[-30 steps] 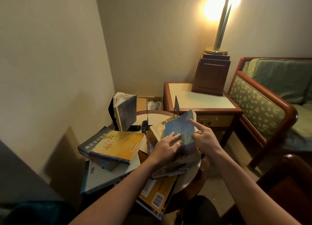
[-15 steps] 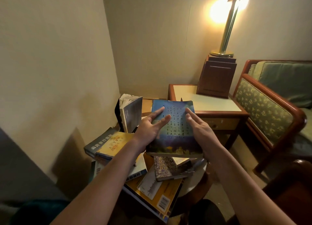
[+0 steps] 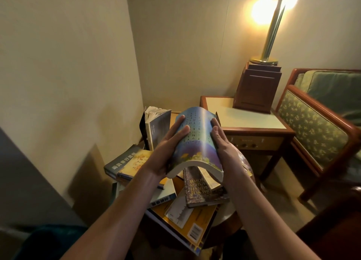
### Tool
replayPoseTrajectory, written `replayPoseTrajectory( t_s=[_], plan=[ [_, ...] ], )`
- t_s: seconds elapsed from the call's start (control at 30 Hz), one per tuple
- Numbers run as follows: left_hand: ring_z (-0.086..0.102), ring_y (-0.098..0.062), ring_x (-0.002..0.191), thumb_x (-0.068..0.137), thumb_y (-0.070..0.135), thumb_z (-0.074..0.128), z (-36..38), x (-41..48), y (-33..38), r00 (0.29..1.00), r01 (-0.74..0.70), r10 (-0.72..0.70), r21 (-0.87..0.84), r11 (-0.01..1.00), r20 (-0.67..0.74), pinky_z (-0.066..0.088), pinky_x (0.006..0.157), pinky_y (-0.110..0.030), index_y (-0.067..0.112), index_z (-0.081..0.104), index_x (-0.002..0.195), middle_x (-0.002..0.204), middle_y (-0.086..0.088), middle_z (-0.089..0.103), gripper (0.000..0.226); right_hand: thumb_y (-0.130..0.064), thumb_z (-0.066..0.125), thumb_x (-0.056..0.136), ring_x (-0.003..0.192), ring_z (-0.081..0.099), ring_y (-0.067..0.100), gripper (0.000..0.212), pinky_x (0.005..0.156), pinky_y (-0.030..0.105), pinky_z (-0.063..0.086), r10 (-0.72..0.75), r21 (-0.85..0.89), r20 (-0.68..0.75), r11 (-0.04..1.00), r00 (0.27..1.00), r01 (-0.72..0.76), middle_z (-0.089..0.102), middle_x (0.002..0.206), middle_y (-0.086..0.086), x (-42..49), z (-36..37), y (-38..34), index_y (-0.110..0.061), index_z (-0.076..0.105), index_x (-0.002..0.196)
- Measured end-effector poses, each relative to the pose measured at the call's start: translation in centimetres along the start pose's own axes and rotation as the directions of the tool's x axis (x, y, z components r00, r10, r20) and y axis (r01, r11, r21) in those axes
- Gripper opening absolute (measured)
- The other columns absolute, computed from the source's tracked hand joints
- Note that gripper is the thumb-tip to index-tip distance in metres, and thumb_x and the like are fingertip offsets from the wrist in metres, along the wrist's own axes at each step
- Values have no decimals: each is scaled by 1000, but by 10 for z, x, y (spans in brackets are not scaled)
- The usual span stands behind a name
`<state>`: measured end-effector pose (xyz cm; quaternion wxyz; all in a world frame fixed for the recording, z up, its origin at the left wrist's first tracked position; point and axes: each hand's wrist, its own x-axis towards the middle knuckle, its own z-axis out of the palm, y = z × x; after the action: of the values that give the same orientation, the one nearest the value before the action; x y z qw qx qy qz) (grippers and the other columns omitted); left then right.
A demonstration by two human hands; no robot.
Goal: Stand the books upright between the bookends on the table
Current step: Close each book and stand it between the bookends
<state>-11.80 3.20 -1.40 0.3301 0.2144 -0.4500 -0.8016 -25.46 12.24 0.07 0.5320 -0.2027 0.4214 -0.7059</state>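
I hold the blue book point(image 3: 197, 138) in the air above the heap, squeezed between my two hands so that it bows upward in an arch, the cover on top and the page edges toward me. My left hand point(image 3: 170, 150) presses its left side with the fingers laid straight along the cover. My right hand point(image 3: 224, 148) presses the right side in the same way, fingers straight. Neither hand curls round the book.

Just to the left and a little farther off, a grey book point(image 3: 159, 127) stands upright with its pages fanned, against a black bookend point(image 3: 142, 126). Under my hands the other books lie flat in a loose pile on the round table point(image 3: 232, 220): a dark patterned handbook point(image 3: 203, 193), a large yellow book point(image 3: 187, 226) with a barcode, a yellow-covered book point(image 3: 136, 160) and a grey-blue one point(image 3: 120, 162) beneath it.

Beyond stands a side table point(image 3: 248, 119) with a wooden box point(image 3: 256, 90) and a lit brass lamp point(image 3: 271, 29). A green armchair point(image 3: 320, 127) stands to the right.
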Motion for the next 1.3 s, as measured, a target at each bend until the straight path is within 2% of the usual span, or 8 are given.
replayPoseTrajectory(
  t_s=[0.23, 0.47, 0.63, 0.77, 0.93, 1.03, 1.13, 1.3],
  plan=[
    [68, -37, 111, 83, 27, 75, -20, -20, 7, 995, 80, -90, 211, 974, 37, 59, 86, -46, 55, 59, 129, 144, -11, 41, 57, -30, 52, 102, 101, 66, 24, 36, 63, 30, 61, -90, -298, -89, 953, 992, 60, 54, 129, 4, 14, -2, -14, -38, 58, 137],
    [66, -36, 116, 81, 28, 78, -26, -24, 2, 997, 34, -45, 146, 989, 69, 57, 89, -45, 51, 57, 134, 147, -6, 44, 61, -26, 51, 103, 74, 74, 23, 43, 50, 32, 59, 60, -15, 5, 998, 998, -60, 58, 132, 12, 15, -5, -2, -36, 49, 144],
    [63, -36, 117, 64, 42, 91, -34, -9, 10, 985, -17, 64, 281, 959, -161, 60, 86, -49, 58, 61, 124, 152, -6, 36, 69, -29, 53, 101, 102, 69, 31, 49, 61, 37, 62, 51, -271, 58, 962, 997, -34, 52, 125, 1, 11, -3, 1, -52, 44, 144],
    [68, -34, 110, 68, 38, 90, -35, -3, 1, 977, -43, 62, 96, 994, -205, 61, 81, -44, 53, 61, 128, 145, -5, 47, 68, -24, 52, 101, 113, 66, 36, 47, 79, 49, 60, 57, -167, 72, 985, 996, -45, 56, 133, 5, 12, 4, 13, -42, 47, 145],
    [71, -30, 106, 73, 37, 85, -32, -3, -6, 974, -36, 54, 84, 996, -222, 61, 76, -40, 52, 54, 135, 141, -5, 50, 71, -20, 50, 102, 115, 65, 37, 45, 66, 39, 63, 63, -74, 93, 996, 994, -56, 64, 119, -6, 17, -1, 21, -40, 49, 142],
    [66, -35, 115, 67, 46, 87, -42, -6, 5, 968, -8, 68, 241, 971, -241, 60, 82, -48, 53, 47, 140, 146, -9, 48, 83, -21, 47, 103, 109, 69, 23, 52, 76, 38, 63, 41, -283, 171, 959, 984, 10, 53, 138, -3, 19, -22, 15, -40, 39, 150],
    [67, -29, 111, 79, 26, 77, -52, -6, 29, 972, -35, 89, 240, 970, -219, 60, 74, -37, 32, 61, 135, 138, -10, 59, 59, -22, 41, 105, 94, 68, -4, 52, 75, 24, 59, 28, -541, 261, 832, 965, 122, 45, 139, -14, 20, -38, 10, -34, 30, 154],
    [66, -29, 105, 72, 11, 80, -68, -4, 62, 990, 137, -103, 468, 873, -99, 59, 82, -41, 26, 75, 116, 134, -14, 63, 46, -40, 55, 96, 104, 70, 17, 61, 84, 41, 60, 104, -753, 340, 625, 934, 205, 57, 135, -6, 28, -47, 3, -55, 27, 148]
  ],
)
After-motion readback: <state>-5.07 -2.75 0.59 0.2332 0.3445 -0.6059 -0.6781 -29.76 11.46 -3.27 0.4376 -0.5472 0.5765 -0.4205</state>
